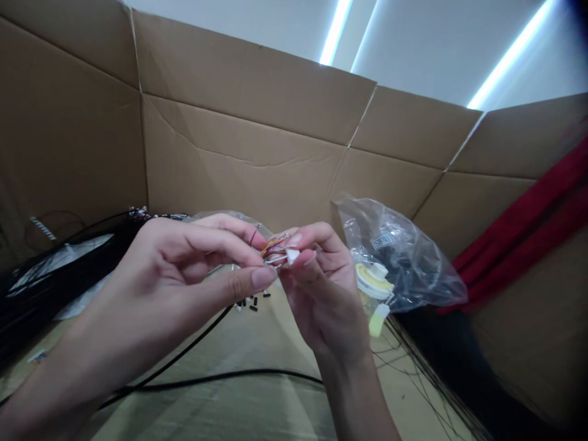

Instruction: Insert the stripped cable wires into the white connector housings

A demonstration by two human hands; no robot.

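Note:
Thin coloured wires [274, 247] fan out between my two hands, above the table. My left hand [197, 263] pinches them between thumb and forefinger, and one purple wire sticks up behind its fingers. A small white connector [292, 255] sits between the thumb and fingertips of my right hand [328, 282], with the wire ends running to it. Whether each wire is seated in the connector is too small to tell. A black cable [197, 337] runs below my left hand towards the wires; where it joins them is hidden by the fingers.
Small black and white pieces [250, 303] lie on the table [257, 349] beyond my hands. Bundled black cables [37, 294] lie at left. At right are a clear plastic bag [413, 263], a yellow-and-white roll [374, 280] and dark thin wires. Cardboard walls [248, 128] enclose the back.

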